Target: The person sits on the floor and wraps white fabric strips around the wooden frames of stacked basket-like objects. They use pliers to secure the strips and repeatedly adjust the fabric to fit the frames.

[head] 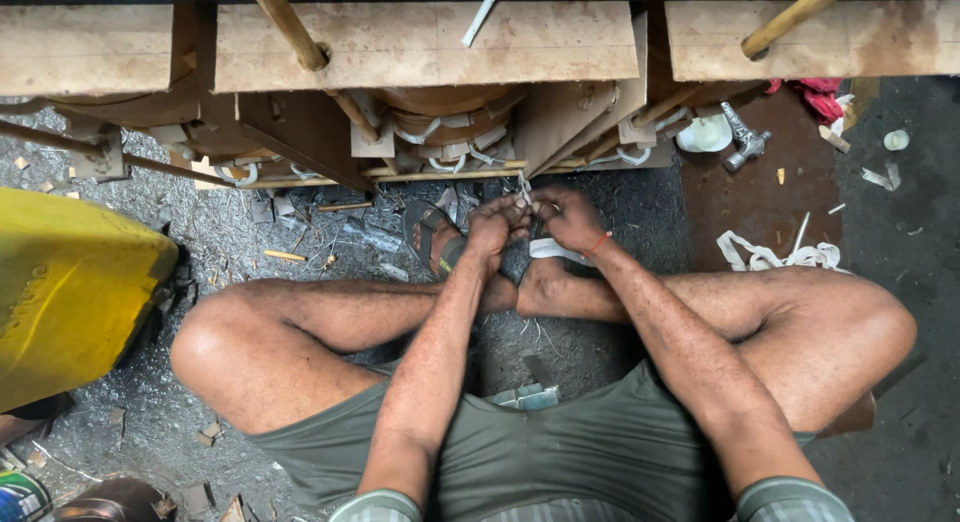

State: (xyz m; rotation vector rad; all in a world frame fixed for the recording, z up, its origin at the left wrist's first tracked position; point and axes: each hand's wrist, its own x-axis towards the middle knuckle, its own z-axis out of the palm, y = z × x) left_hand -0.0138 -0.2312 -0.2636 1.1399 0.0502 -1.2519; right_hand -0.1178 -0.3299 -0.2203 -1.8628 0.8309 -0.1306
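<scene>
The person sits cross-legged on a dark, gritty floor strewn with wood chips and shavings, both arms stretched forward between the knees. The left hand and the right hand meet just in front of the crossed feet, knuckles up and fingers curled tight. Between them they pinch a white strip, a flat band of cloth or tape that loops down from the fingers and lies across the right foot. A small thin piece, pale and too small to identify, sticks up from where the fingertips come together. A red thread circles the right wrist.

Just beyond the left hand, a worn sandal lies on the floor, touching the left foot. Ahead of the hands stands a wooden frame built of pale boards, with curved wooden parts beneath it bound by more white strips. Round wooden sticks lean out of the top of the frame.

To the right, on a rust-brown patch of floor, lie a loose heap of white strips, a metal hammer head near a white cup-like piece, and a red rag further back. On the left edge a large yellow container lies on its side, well apart from the hands. Under the legs, between the thighs, a small pale packet rests on the floor.
</scene>
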